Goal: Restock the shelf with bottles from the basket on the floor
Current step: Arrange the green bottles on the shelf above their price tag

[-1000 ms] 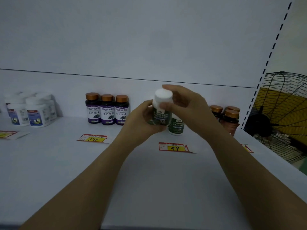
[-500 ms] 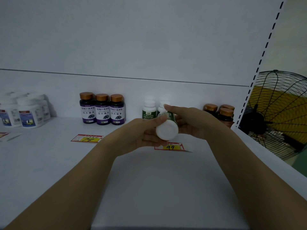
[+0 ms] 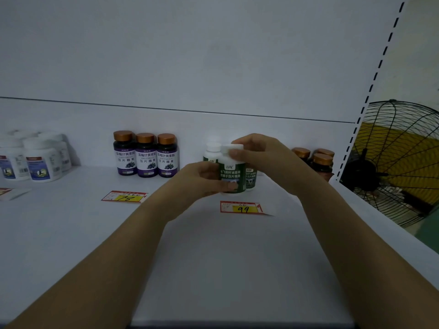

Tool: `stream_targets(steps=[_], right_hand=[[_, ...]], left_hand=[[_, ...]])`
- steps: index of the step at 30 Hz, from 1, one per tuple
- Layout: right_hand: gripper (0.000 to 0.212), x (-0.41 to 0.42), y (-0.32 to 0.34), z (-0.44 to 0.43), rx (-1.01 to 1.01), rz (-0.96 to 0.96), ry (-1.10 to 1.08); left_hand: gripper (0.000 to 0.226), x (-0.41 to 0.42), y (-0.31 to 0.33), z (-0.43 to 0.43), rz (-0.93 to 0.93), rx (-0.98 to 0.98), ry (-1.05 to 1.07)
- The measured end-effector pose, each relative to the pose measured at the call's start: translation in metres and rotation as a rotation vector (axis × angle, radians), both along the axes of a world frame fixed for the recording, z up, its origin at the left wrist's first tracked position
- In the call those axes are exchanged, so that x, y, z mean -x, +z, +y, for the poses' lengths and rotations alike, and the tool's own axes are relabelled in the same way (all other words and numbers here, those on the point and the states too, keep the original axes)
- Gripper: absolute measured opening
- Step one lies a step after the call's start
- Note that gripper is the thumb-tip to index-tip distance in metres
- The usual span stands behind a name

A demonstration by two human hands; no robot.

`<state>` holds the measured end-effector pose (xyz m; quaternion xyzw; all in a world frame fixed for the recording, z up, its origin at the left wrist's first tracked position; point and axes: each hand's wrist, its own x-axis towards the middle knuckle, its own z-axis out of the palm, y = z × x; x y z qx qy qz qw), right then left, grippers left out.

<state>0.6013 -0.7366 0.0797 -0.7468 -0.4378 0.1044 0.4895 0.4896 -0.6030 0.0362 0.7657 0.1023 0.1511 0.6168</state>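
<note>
I am holding a green bottle (image 3: pixel 232 178) upright, my left hand (image 3: pixel 202 180) curling round its body and my right hand (image 3: pixel 260 155) pinching its white cap, just in front of two matching bottles (image 3: pixel 212 151) and just behind a price tag (image 3: pixel 242 207); whether it is touching the shelf (image 3: pixel 213 257) I cannot tell. Purple bottles (image 3: pixel 146 155) are standing well apart on the left, brown bottles (image 3: pixel 319 162) near on the right by the slotted upright (image 3: pixel 370 91), and a fan (image 3: pixel 403 162) is showing beyond that edge.

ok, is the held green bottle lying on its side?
No, the green bottle is upright, white cap on top, left hand gripping its body and right hand holding the cap.
</note>
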Motion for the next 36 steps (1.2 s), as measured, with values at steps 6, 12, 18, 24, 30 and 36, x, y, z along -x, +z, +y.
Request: stream_targets(steps=[6, 12, 18, 24, 30, 36], right_hand=[[0.037, 0.004, -0.001, 0.002, 0.029, -0.166, -0.011], [0.037, 0.002, 0.004, 0.004, 0.126, -0.453, -0.103], [0.039, -0.015, 0.054, 0.005, 0.04, -0.513, -0.234], [0.042, -0.036, 0.073, 0.032, 0.098, -0.703, -0.383], [0.037, -0.059, 0.049, 0.043, 0.287, -0.669, -0.444], [0.037, -0.072, 0.021, 0.038, 0.355, -0.523, -0.418]], left_hand=[[0.047, 0.0, -0.003, 0.002, -0.034, -0.095, 0.065], [0.04, -0.004, -0.006, 0.0, -0.032, -0.256, 0.099], [0.057, -0.004, -0.017, -0.008, 0.21, -0.623, 0.05], [0.06, -0.011, -0.034, 0.007, 0.434, -1.019, 0.098], [0.06, -0.015, -0.044, 0.012, 0.49, -1.104, 0.097], [0.059, -0.016, -0.044, 0.012, 0.49, -1.108, 0.099]])
